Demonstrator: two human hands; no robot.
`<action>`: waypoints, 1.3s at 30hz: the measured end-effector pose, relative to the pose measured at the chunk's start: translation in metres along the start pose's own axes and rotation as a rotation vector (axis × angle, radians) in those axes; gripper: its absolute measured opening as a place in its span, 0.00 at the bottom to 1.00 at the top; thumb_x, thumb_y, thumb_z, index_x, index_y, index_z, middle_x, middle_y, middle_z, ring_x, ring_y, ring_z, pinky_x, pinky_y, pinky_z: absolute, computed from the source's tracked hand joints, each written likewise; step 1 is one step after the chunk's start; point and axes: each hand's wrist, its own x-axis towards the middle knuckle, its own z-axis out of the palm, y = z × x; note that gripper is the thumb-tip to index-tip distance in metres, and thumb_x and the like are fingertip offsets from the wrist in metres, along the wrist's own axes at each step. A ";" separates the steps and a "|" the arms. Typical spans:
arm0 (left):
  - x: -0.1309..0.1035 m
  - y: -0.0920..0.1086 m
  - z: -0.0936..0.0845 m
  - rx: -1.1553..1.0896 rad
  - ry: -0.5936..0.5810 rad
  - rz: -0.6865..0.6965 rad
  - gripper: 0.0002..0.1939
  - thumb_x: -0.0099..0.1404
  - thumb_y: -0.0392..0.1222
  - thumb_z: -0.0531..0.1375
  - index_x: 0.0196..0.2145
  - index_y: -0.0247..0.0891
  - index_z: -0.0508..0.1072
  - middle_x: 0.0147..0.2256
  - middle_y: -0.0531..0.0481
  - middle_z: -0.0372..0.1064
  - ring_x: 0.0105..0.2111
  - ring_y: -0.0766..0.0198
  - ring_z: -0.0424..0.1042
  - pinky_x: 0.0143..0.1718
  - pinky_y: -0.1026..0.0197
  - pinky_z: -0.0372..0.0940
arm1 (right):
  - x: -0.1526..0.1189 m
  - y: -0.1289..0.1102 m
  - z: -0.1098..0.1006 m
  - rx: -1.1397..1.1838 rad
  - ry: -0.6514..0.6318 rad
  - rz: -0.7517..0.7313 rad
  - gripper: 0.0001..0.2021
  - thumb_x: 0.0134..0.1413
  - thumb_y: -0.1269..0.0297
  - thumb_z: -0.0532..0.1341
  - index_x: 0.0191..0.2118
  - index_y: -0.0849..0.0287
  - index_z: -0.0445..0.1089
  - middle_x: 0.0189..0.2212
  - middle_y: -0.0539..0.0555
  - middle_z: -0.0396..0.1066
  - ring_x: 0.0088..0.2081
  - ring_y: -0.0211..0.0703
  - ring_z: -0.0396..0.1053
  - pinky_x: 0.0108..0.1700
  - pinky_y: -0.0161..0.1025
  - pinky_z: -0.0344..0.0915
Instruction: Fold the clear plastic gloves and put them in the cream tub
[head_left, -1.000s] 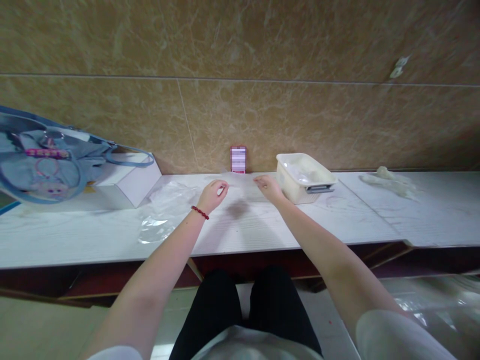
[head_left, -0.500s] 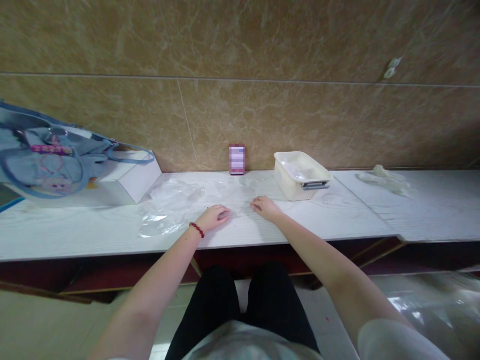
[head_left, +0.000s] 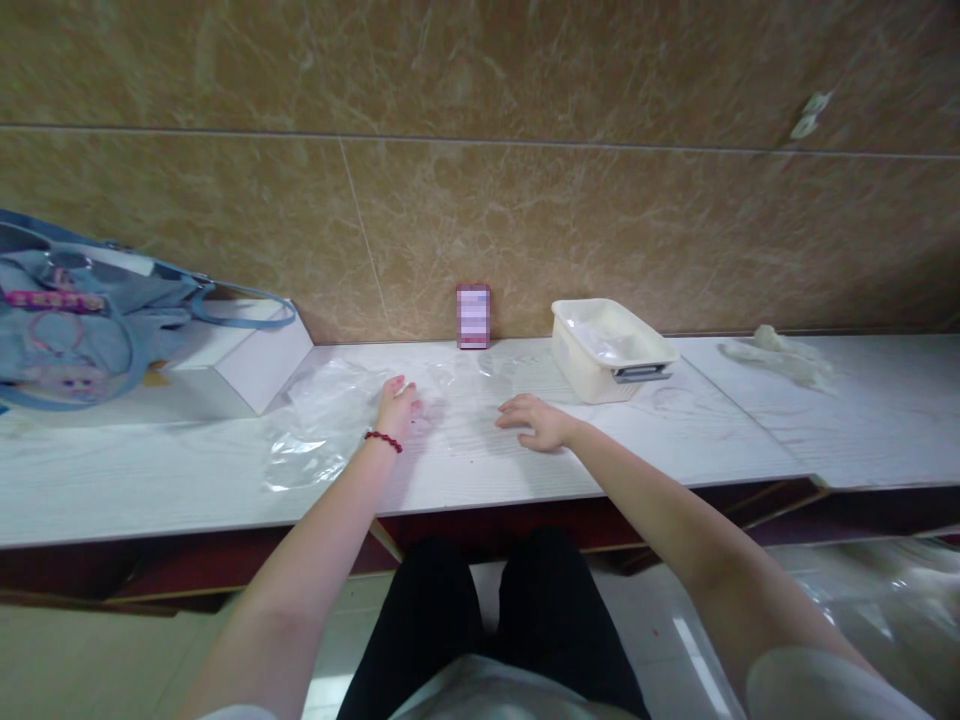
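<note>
My left hand [head_left: 397, 408], with a red bead bracelet [head_left: 384, 440] at the wrist, is over the white counter [head_left: 450, 470], its fingers apart and nothing in them. Beside it on the left lies crumpled clear plastic [head_left: 319, 425]. My right hand [head_left: 538, 422] hovers or rests palm down on the counter with fingers spread, holding nothing; I cannot tell whether it touches the surface. Faint clear plastic pieces [head_left: 487, 375] lie between and beyond the two hands. A cream plastic basket [head_left: 581, 360] with clear plastic inside stands right of my right hand.
A phone [head_left: 473, 318] leans upright on the marbled wall [head_left: 420, 220]. To the left, a blue bag [head_left: 97, 330] stands by a white box [head_left: 247, 360]. A whitish crumpled bundle [head_left: 780, 355] lies far right. The counter's front edge runs before my legs.
My left hand has moved left and away from me, its fingers opening. My right hand has spread its fingers and shifted slightly. The view has tilted a little.
</note>
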 end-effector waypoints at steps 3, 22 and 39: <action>0.012 -0.001 0.001 0.044 0.024 -0.067 0.20 0.51 0.36 0.56 0.42 0.42 0.57 0.44 0.46 0.60 0.33 0.67 0.69 0.30 0.61 0.66 | 0.020 0.003 -0.004 0.029 0.045 -0.049 0.18 0.44 0.71 0.55 0.45 0.57 0.66 0.44 0.55 0.66 0.47 0.42 0.61 0.50 0.43 0.55; 0.024 0.019 -0.007 0.091 -0.297 -0.002 0.20 0.43 0.39 0.62 0.36 0.36 0.62 0.23 0.55 0.65 0.22 0.70 0.65 0.27 0.64 0.62 | 0.090 -0.017 0.035 0.020 0.019 0.043 0.15 0.52 0.61 0.53 0.46 0.53 0.65 0.45 0.53 0.66 0.48 0.42 0.60 0.47 0.42 0.53; 0.005 0.011 0.026 0.034 -0.481 0.082 0.18 0.52 0.46 0.58 0.39 0.38 0.61 0.29 0.49 0.71 0.28 0.64 0.70 0.31 0.60 0.64 | 0.110 -0.006 0.054 0.409 0.427 0.288 0.22 0.43 0.75 0.56 0.47 0.59 0.56 0.41 0.54 0.67 0.34 0.35 0.66 0.38 0.34 0.62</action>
